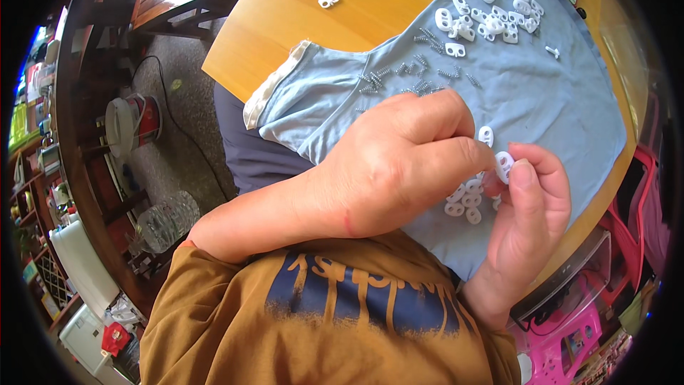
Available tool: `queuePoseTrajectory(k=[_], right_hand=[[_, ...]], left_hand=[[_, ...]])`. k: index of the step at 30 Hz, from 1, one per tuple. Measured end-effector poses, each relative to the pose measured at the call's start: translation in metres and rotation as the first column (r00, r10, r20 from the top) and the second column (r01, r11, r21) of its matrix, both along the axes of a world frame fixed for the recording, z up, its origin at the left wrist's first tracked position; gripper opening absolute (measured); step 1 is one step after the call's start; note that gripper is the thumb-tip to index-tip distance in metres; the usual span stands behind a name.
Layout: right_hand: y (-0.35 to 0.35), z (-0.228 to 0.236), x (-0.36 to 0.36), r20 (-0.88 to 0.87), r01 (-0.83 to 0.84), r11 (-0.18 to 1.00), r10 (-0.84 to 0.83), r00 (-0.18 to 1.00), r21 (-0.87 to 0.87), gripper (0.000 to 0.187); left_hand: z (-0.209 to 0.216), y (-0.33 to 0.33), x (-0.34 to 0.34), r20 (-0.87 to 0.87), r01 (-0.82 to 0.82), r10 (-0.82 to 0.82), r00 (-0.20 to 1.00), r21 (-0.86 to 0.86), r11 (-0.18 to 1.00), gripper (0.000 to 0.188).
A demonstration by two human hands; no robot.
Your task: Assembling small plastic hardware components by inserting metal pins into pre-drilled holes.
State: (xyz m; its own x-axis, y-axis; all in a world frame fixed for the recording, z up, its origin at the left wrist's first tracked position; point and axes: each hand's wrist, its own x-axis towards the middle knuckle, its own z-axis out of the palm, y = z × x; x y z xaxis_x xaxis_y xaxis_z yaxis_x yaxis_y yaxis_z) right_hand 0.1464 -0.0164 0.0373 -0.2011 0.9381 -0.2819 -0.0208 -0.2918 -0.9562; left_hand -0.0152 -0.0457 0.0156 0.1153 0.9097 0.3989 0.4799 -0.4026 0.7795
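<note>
A small white oval cord lock (504, 166) with two holes is pinched between the thumb and fingers of my right hand (531, 207). My left hand (406, 157) is closed, its thumb tip and bent forefinger meeting the lock's left side; whatever else its fingers hold is hidden. Just beyond the held piece lies another white cord lock (486, 135). Several finished-looking white cord locks (472, 199) are heaped below my hands, partly covered by them. Small metal springs (420, 87) are scattered beyond my left hand, some hidden behind it.
Light blue cloth (584, 110) covers much of the wooden table (285, 14). White plastic parts (491, 25) lie at its far right, near a small white peg (552, 52). One white piece (328, 0) rests on bare wood. A pink plastic stool (570, 346) stands at lower right.
</note>
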Motion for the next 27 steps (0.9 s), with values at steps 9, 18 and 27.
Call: queuePoseTrajectory(k=[9,18,27], right_hand=[[0.0033,-0.0049,0.0024,-0.216,-0.066,0.971,0.016,0.976,-0.230,0.019],[0.0007,-0.0058,0.0023,-0.190,-0.075,0.985,0.045,0.981,-0.153,0.024],[-0.0040,-0.0030,-0.0024,-0.184,-0.081,0.991,0.060,0.981,-0.104,0.025]], left_hand=[[-0.0044,-0.0035,-0.0019,0.206,0.038,-0.019,0.978,-0.084,0.996,0.026],[0.0022,-0.0048,-0.0017,0.200,0.033,-0.004,0.980,-0.143,0.989,0.023],[0.0054,-0.0041,-0.0035,0.303,0.082,-0.007,0.953,-0.237,0.968,0.017]])
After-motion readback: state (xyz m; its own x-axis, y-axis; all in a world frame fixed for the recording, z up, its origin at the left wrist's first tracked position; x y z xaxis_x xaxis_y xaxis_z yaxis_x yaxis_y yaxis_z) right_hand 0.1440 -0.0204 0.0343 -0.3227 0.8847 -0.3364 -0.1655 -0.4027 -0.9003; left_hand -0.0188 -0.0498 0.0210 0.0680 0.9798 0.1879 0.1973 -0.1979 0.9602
